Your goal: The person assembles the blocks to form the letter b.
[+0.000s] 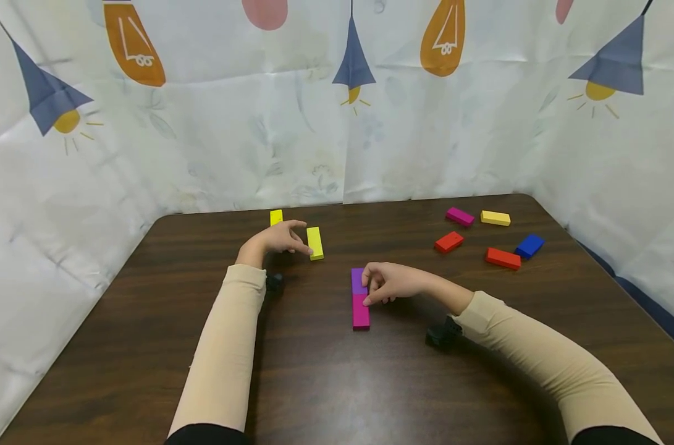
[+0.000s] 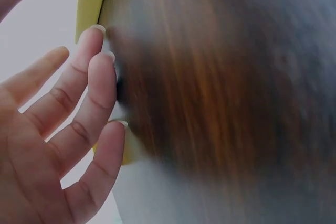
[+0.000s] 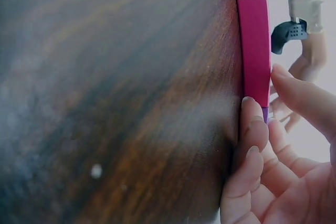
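On the left, my left hand point(image 1: 281, 237) hovers between two yellow blocks, its fingers loosely extended. The nearer yellow block point(image 1: 316, 245) lies beside its thumb tip; the farther yellow block point(image 1: 276, 217) is partly hidden behind the hand. At mid-table a purple block point(image 1: 358, 280) and a magenta block point(image 1: 361, 314) lie end to end in one straight row. My right hand point(image 1: 396, 283) is at their right side, fingers loosely bent, index fingertip at the purple block and thumb tip at the magenta one. The right wrist view shows its other fingertips beside the magenta block.
Several loose blocks lie at the back right: a dark pink block point(image 1: 460, 216), a pale yellow block point(image 1: 495, 218), a red block point(image 1: 449, 242), another red block point(image 1: 503, 258) and a blue block point(image 1: 529, 246). A printed curtain point(image 1: 214, 142) hangs behind the brown table point(image 1: 325, 383).
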`<state>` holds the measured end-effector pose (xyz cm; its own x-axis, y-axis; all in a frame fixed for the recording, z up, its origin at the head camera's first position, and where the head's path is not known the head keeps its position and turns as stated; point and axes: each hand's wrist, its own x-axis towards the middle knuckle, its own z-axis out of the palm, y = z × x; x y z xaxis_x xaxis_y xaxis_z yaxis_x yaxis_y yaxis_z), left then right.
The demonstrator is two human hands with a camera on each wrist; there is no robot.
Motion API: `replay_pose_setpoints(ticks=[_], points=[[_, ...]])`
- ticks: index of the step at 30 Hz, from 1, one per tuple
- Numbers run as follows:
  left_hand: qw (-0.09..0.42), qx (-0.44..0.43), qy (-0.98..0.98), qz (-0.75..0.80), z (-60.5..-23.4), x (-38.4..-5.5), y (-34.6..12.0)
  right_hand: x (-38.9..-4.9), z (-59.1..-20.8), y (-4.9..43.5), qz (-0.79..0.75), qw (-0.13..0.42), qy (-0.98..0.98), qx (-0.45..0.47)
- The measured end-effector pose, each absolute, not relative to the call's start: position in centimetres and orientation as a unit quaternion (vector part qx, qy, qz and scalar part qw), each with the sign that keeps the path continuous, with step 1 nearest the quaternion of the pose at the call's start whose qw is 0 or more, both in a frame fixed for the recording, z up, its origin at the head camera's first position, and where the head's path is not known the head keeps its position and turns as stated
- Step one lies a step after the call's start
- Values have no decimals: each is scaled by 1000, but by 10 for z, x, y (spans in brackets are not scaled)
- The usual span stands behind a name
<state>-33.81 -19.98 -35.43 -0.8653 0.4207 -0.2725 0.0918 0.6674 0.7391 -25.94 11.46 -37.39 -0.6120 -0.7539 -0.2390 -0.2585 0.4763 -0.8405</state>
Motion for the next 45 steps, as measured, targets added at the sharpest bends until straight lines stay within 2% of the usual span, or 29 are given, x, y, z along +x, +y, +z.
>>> replay_pose_setpoints(ticks=[18, 45], points=[[188, 139, 925, 301, -361, -340, -190, -258, -374, 113, -403, 307, 803, -313], [168, 167, 905, 354, -359, -338, -177, -257, -373, 114, -410, 305, 805, -301]])
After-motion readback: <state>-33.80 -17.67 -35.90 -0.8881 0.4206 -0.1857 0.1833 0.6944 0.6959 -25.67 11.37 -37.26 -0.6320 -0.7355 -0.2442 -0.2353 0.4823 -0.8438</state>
